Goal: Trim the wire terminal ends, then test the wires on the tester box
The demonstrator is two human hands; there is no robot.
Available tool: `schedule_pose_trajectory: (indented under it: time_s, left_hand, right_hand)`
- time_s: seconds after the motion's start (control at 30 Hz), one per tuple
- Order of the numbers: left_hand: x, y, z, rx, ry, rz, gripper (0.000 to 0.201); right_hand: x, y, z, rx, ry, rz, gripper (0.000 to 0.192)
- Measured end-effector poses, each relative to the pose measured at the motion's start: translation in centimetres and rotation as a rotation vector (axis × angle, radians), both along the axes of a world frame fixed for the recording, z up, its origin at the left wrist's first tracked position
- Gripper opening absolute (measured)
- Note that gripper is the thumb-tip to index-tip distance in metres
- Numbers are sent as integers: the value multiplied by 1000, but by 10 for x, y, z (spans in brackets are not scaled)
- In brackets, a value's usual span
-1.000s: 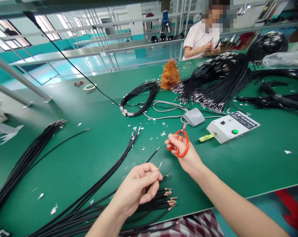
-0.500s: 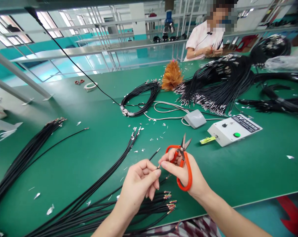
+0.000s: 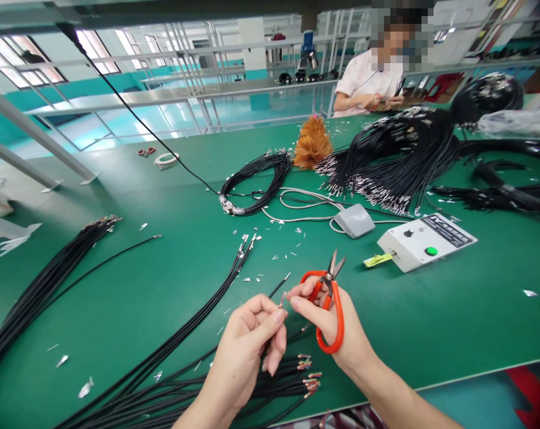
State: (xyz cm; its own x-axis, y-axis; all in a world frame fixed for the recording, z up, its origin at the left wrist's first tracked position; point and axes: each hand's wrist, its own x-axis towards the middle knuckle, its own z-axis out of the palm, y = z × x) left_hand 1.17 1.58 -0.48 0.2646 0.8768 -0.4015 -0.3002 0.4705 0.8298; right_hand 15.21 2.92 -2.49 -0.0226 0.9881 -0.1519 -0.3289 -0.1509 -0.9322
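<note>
The left hand point(image 3: 247, 351) pinched a wire tip point(image 3: 281, 300), its axis toward 1 o'clock; the right hand point(image 3: 328, 322), gripping orange scissors point(image 3: 330, 304), touched it at 3 o'clock.

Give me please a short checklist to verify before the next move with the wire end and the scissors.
1. Left hand pinches the wire end between its fingertips: ok.
2. Right hand grips the orange scissors through the handle loop: ok.
3. Scissor blades point up and away from both hands, slightly open: ok.
4. Right fingertips touch the wire end itself: cannot tell, they are close but too small to judge.
5. Bundle of black wires lies below the hands, stripped ends apart from the blades: ok.
6. White control box and grey foot pedal lie apart from the hands: ok.
</note>
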Motion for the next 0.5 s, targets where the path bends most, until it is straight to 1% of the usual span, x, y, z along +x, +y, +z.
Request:
schedule_pose_trajectory:
  time_s: [0.17, 0.27, 0.5]
  left_hand:
    - [0, -1, -2, -5, -12, -13, 26]
    - [0, -1, -4, -1, -25, -18, 23]
    - [0, -3, -3, 13, -45, 21, 24]
  right_hand:
    - [-3, 1, -1, 30, 43, 41, 24]
    - [-7, 2, -1, 35, 64, 32, 26]
    - [-12, -6, -2, 15, 12, 13, 25]
